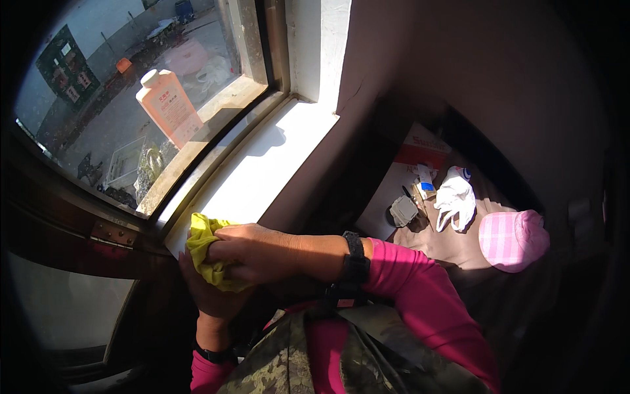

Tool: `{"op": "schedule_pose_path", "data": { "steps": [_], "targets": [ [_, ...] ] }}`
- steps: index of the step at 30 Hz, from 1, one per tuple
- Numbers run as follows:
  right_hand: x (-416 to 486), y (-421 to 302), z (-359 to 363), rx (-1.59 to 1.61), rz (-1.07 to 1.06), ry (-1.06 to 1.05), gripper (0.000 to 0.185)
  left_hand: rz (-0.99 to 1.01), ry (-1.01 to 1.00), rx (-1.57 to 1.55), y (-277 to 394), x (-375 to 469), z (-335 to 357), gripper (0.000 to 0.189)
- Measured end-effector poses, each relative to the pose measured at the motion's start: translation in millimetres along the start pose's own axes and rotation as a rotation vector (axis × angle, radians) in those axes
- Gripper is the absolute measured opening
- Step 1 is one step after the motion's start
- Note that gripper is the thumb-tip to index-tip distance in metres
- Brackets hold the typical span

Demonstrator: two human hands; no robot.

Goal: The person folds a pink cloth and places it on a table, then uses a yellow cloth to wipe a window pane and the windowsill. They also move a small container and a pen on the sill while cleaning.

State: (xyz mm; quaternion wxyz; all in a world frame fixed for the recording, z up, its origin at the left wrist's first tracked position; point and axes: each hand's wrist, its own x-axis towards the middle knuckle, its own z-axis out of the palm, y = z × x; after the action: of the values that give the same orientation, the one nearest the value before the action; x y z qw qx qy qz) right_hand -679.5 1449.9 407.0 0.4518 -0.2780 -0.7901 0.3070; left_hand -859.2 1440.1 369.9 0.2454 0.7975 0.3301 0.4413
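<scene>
A crumpled yellow cloth is bunched between my two hands at the near end of a white windowsill. From above, my right hand grips it, fingers pressed into the folds. My left hand lies in shade below and cups the cloth's lower side, with its fingers partly hidden. Beyond the sill is a metal-framed window. A pale orange bottle with a white cap and printed writing stands tilted in view on the frame's ledge.
A brown-covered surface at right bears a pink checked cap, a white plastic bag, a white-and-red box and a small pale box. A dark door or window leaf is at lower left. The wall corner juts beside the sill.
</scene>
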Motion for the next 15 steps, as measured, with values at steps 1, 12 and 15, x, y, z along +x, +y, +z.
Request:
{"op": "schedule_pose_path", "data": {
  "steps": [1,12,15],
  "targets": [
    [-1,1,-4,0.010,-0.013,0.009,0.024,0.021,-0.021,0.067,2,0,0,0.111],
    [-6,24,2,-0.549,0.007,0.225,0.027,0.070,-0.108,0.443,16,14,17,0.115],
    [-3,21,20,-0.167,-0.026,0.327,0.038,-0.048,-0.094,0.353,18,18,24,0.113]
  ]
}}
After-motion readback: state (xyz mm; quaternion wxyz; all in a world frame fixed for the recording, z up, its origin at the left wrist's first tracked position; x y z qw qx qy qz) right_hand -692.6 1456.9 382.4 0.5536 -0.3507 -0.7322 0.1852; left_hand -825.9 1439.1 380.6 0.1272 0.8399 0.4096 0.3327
